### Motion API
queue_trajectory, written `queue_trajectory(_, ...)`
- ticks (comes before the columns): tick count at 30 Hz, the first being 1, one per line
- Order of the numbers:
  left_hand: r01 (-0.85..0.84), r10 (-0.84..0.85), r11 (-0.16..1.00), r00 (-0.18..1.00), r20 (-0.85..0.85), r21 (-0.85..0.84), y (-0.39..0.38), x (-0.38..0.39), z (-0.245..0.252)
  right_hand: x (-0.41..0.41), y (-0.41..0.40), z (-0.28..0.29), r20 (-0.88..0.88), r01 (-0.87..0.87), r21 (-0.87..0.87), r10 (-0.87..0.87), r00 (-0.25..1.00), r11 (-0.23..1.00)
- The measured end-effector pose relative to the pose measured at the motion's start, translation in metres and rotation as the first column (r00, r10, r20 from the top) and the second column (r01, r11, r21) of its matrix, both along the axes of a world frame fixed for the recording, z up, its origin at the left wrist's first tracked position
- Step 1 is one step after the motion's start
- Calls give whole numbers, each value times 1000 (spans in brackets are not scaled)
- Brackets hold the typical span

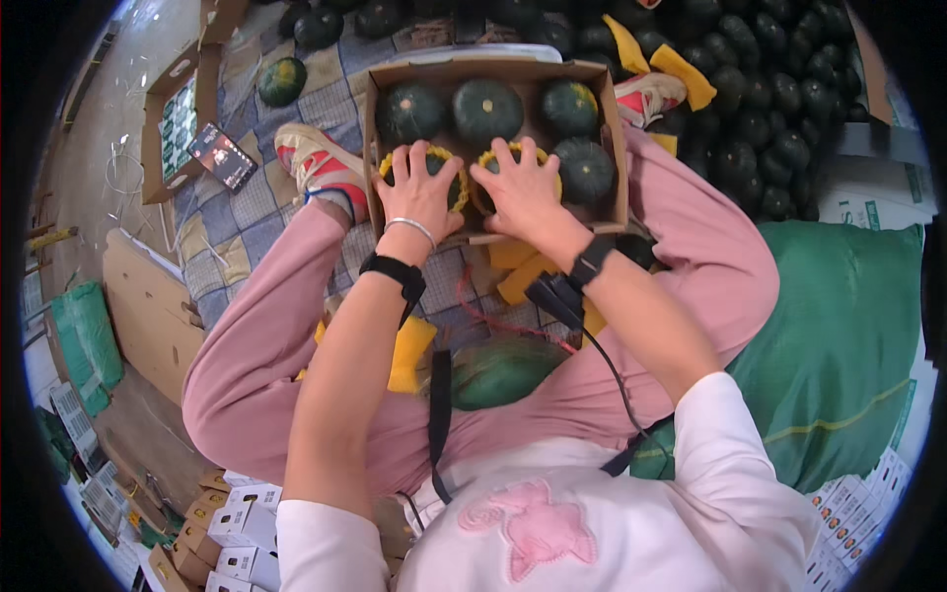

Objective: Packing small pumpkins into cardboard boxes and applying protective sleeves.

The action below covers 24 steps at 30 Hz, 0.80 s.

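A shallow cardboard box (621, 159) stands between my feet, holding dark green kabocha squashes. My left hand (416, 185) grips the front-left squash (435, 164) from above, fingers spread over it and its yellow foam net (463, 194). Beside it, my right hand (524, 186) holds the front-middle squash (486, 198) in the same way; a yellow net (485, 158) rings this one too. Both palms hide much of these squashes. Along the far side sit a left squash (411, 109), a middle one (487, 111) and a yellow-patched one (570, 108). Another squash (583, 170) fills the front-right corner.
A large heap of squashes (747, 111) rises at the right, near a green sack (828, 348). Yellow foam nets (514, 270) lie before the box. Left are a lit phone (223, 157), a loose squash (282, 81) and an open carton (157, 126). A black cable (614, 362) hangs near my right arm.
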<state>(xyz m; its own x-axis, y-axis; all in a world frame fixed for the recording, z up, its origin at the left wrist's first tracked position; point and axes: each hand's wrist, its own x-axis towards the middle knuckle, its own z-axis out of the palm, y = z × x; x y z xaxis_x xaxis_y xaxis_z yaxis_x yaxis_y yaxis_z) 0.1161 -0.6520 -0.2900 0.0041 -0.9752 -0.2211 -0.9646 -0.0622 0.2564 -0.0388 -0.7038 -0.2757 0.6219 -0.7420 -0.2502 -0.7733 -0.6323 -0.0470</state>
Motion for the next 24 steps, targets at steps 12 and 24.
queue_trajectory(12,-578,298,792,644,-704,-194,69,65,41,41,117,3,324,-238,684,6,946,690)
queue_trajectory(24,-296,390,916,811,-436,270,161,37,18,51,125,-29,212,-372,737,329,920,564)
